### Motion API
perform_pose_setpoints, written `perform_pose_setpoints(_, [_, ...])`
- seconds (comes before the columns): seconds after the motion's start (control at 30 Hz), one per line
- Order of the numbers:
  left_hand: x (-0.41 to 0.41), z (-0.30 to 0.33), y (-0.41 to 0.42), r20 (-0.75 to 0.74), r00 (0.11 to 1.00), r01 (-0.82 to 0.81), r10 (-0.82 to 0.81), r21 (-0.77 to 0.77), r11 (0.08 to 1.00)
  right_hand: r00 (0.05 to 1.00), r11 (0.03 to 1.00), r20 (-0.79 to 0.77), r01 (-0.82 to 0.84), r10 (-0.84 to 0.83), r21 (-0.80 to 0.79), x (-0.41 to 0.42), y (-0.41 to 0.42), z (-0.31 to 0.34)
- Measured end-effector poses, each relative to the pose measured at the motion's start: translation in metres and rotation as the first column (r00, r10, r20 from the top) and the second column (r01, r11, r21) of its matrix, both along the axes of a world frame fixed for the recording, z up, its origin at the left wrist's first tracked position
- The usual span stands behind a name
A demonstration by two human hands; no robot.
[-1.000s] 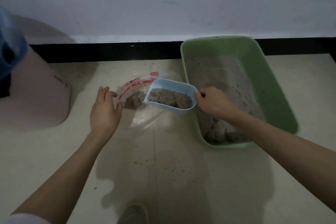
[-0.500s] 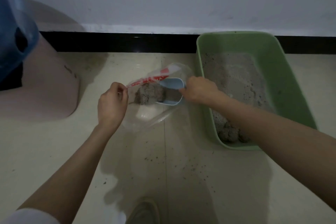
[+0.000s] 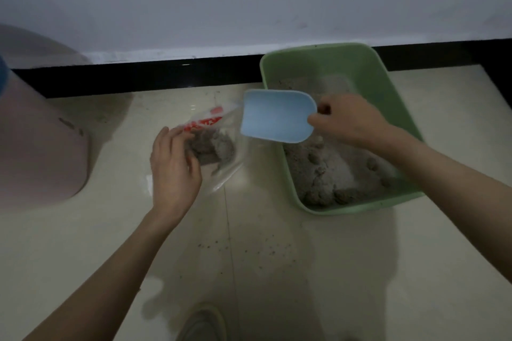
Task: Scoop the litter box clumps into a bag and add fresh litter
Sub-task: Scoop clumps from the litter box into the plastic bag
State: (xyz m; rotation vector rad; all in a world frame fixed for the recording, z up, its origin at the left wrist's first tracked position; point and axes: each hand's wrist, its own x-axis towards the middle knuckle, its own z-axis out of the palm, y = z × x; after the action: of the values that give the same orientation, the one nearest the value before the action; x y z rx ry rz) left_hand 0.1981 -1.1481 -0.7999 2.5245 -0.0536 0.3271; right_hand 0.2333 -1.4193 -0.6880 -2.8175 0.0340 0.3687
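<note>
A green litter box (image 3: 372,69) lies on the tiled floor by the wall, with grey litter and clumps (image 3: 329,171) heaped at its near end. My right hand (image 3: 346,122) grips the handle of an empty light-blue scoop (image 3: 277,116), held over the box's left rim. Left of the box lies a clear plastic bag (image 3: 221,152) with red print, and grey clumps (image 3: 210,147) sit inside it. My left hand (image 3: 173,169) holds the bag's left edge, fingers curled on the plastic.
A large pink container (image 3: 38,147) stands at the left. Litter crumbs (image 3: 249,249) are scattered on the floor in front of the box. A shoe tip (image 3: 202,324) shows at the bottom edge. A black baseboard (image 3: 166,75) runs along the wall.
The full scoop went into the bag's mouth and emptied there. It has come back out empty and swung right over the box's rim. The bag now holds more clumps.
</note>
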Motion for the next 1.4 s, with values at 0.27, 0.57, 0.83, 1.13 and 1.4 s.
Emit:
perform_pose_setpoints(0.27, [-0.019,-0.014,-0.106,-0.217,0.915,0.337,-0.34,-0.054,0.94,0.943,0.938,0.078,0.33,-0.323,-0.108,-0.029,-0.11,-0.015])
perform_pose_setpoints(0.57, [0.014,-0.025,-0.171,-0.449,0.889,0.068,-0.094,-0.073,0.995,0.929,0.886,-0.198,0.211,-0.313,-0.412,-0.028,-0.165,-0.05])
perform_pose_setpoints(0.83, [0.013,-0.033,-0.177,-0.373,0.927,0.009,-0.039,-0.082,0.997,0.954,0.921,-0.184,0.158,-0.234,-0.356,0.015,-0.144,-0.08])
perform_pose_setpoints(1.13, [0.012,-0.035,-0.179,-0.386,0.922,-0.019,-0.018,-0.092,0.996,0.959,0.985,-0.225,0.163,-0.171,-0.056,0.015,-0.123,-0.13])
perform_pose_setpoints(1.4, [0.012,-0.032,-0.178,-0.399,0.917,-0.023,-0.011,-0.081,0.996,0.932,0.944,-0.16,0.329,-0.325,-0.003,0.002,-0.142,-0.122])
